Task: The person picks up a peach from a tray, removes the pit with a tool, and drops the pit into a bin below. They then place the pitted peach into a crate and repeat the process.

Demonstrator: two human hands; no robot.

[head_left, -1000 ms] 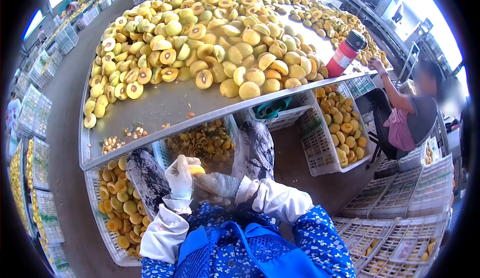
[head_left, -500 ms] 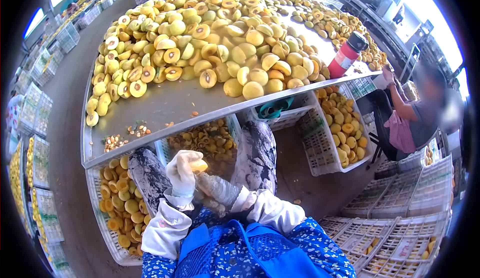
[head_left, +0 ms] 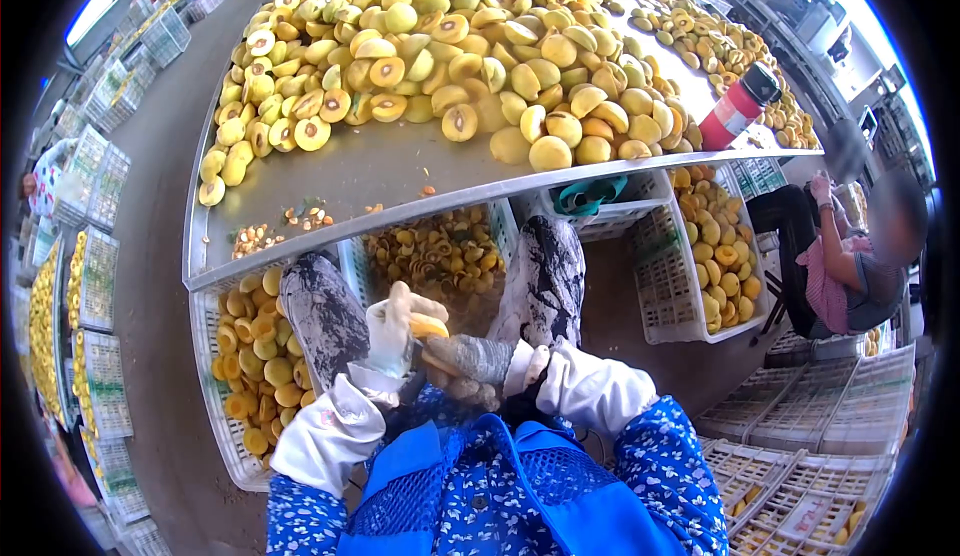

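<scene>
My left hand, in a pale glove, is closed on a yellow fruit piece above my lap. Close against it, my right hand, in a grey glove, has its fingers curled at the lower side of the fruit; whether it grips anything else is hidden. Between my knees sits a crate of cut fruit pieces. Beyond it, many halved yellow fruits, some with the stone showing, are heaped on the metal table.
Pits lie near the table's front edge. A red bottle stands at its right. Fruit crates flank my legs. At the right sits a person; stacked crates are below.
The view has shifted, so the table sits higher and further right. Both hands remain together at the fruit piece, and the fingers of my left hand are more raised.
</scene>
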